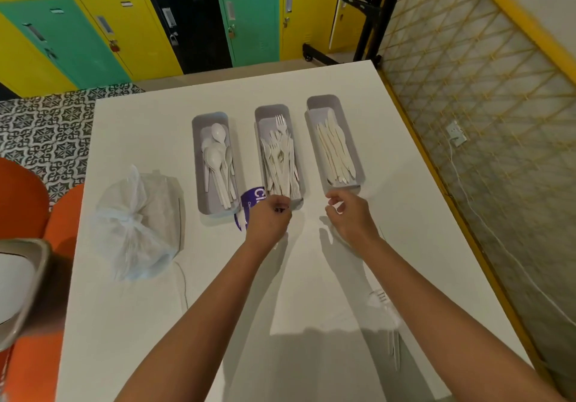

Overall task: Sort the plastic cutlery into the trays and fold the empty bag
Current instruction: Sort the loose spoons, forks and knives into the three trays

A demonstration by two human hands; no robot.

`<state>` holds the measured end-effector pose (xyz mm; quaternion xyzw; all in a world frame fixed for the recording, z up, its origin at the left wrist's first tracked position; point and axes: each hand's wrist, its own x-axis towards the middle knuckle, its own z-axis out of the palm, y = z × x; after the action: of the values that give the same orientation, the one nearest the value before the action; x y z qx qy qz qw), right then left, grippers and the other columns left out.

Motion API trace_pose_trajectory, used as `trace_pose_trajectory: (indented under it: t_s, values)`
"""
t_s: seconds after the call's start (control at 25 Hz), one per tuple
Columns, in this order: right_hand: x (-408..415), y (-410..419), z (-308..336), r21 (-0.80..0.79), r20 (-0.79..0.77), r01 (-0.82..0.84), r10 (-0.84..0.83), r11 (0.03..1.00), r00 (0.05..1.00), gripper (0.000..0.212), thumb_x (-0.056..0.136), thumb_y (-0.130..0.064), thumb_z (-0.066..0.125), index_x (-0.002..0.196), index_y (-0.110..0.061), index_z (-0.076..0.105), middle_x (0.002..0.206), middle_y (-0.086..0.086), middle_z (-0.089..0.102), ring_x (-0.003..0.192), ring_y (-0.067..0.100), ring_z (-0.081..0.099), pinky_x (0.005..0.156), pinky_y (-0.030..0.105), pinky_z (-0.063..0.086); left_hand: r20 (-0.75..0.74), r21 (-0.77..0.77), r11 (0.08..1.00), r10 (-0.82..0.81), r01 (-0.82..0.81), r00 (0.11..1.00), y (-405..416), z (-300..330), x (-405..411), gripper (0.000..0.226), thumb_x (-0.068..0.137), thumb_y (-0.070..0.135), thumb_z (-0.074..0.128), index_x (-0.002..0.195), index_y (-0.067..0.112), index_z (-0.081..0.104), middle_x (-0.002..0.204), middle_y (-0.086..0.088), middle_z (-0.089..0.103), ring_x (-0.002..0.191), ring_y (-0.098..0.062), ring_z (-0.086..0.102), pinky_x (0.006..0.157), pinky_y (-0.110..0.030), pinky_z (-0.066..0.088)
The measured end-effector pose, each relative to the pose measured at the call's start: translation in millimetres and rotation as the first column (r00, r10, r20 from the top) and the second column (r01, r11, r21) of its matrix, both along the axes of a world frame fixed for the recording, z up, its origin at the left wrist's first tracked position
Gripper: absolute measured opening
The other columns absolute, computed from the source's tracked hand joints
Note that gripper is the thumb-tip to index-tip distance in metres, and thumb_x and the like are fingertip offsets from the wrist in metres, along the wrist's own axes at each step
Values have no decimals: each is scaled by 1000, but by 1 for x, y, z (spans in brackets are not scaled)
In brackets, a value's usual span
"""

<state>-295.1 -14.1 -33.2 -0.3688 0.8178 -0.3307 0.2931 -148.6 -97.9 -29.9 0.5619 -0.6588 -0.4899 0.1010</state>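
Observation:
Three grey trays stand side by side on the white table (pixel 131 323). The left tray (pixel 199 158) holds spoons, the middle tray (pixel 260 115) forks, the right tray (pixel 349 127) knives. My left hand (pixel 269 219) is at the near end of the middle tray, its fingers curled and pinching the handle end of a fork (pixel 282 164) that lies in the pile. My right hand (pixel 350 216) hovers just before the right tray, loosely curled and holding nothing. The clear bag's purple label (pixel 249 206) shows beside my left hand. A loose fork (pixel 378 297) and more cutlery (pixel 394 350) lie by my right forearm.
A tied white plastic bag (pixel 137 224) lies on the table's left part. Orange chairs (pixel 21 199) stand off the left edge. A yellow-framed mesh panel (pixel 486 121) runs along the table's right side. Coloured lockers (pixel 131 27) line the back.

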Motion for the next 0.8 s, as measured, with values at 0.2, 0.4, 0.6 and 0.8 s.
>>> trace_pose_trajectory:
  t_s: [0.2,0.4,0.6,0.8]
  values:
    - [-3,52,6,-13,-1,141,-141,990,990,21,90,-4,54,109,-10,62,97,4,59,73,14,56,55,7,44,-29,-9,994,-113,113,993,42,8,2,27,88,5,52,112,7,64,106,-2,63,66,-7,60,54,-9,49]
    - [1,118,10,-27,-20,281,-282,959,959,21,91,-3,52,109,-8,63,96,5,57,70,10,54,51,5,44,-65,-13,974,-227,227,972,84,13,6,25,88,4,53,110,5,64,104,-3,62,57,2,54,41,-4,41]
    - [-2,169,-2,-7,-79,368,-367,930,927,18,92,-6,52,104,-10,65,95,4,61,80,18,58,68,24,49,-56,-49,939,-343,341,938,124,12,12,25,87,1,51,107,3,65,97,-1,58,60,-1,54,48,-1,42]
    - [-18,196,-17,50,-77,364,-360,930,930,19,90,-4,52,104,-8,64,101,9,63,81,21,58,69,26,47,-6,-57,922,-384,383,923,159,-3,4,24,86,5,52,105,7,67,93,2,61,73,-14,59,51,0,40]
